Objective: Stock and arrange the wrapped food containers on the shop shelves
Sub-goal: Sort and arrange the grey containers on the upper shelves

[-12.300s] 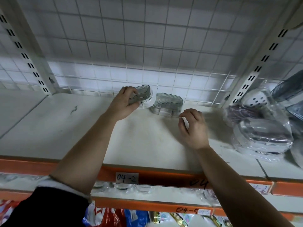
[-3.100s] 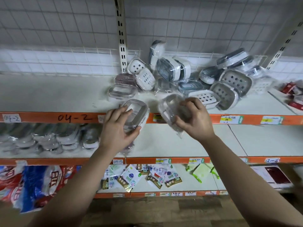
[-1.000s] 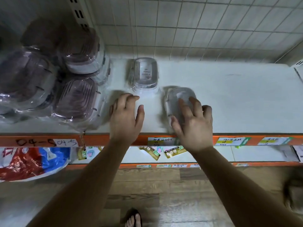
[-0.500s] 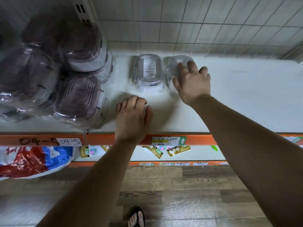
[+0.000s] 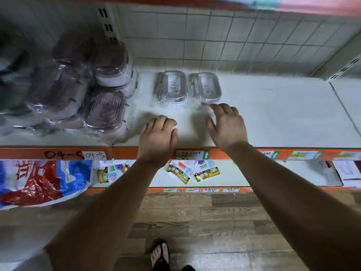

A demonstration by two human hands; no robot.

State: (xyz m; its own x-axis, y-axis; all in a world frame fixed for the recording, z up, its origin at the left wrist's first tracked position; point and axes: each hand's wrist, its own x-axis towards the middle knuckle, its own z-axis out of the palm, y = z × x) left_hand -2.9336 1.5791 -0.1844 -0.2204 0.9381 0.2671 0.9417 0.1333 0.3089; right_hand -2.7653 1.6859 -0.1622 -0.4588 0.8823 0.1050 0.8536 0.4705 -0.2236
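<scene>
- Two clear wrapped containers lie side by side at the back of the shelf point(image 5: 273, 114), close to the tiled wall point(image 5: 214, 42). The left container point(image 5: 173, 88) has its printed label up, and the right container point(image 5: 206, 88) sits just beside it with a narrow gap between them.
- The right hand point(image 5: 227, 124) is empty, its fingers spread and relaxed. The tips are right at the front edge of the right container's wrap; whether they touch it cannot be told.
- The left hand point(image 5: 158, 137) holds nothing, its fingers loosely curled over the shelf near the orange front lip point(image 5: 125, 153).
- The step looks like squaring the pair. A light nudge with flat fingertips should bring the right container's front edge level with its neighbour's.
- Pushing on the lid rather than on the loose wrap likely avoids dragging or tearing the film.
- The purple-lidded packs point(image 5: 105, 112) are piled at the left, and the new row is best kept apart from them.
</scene>
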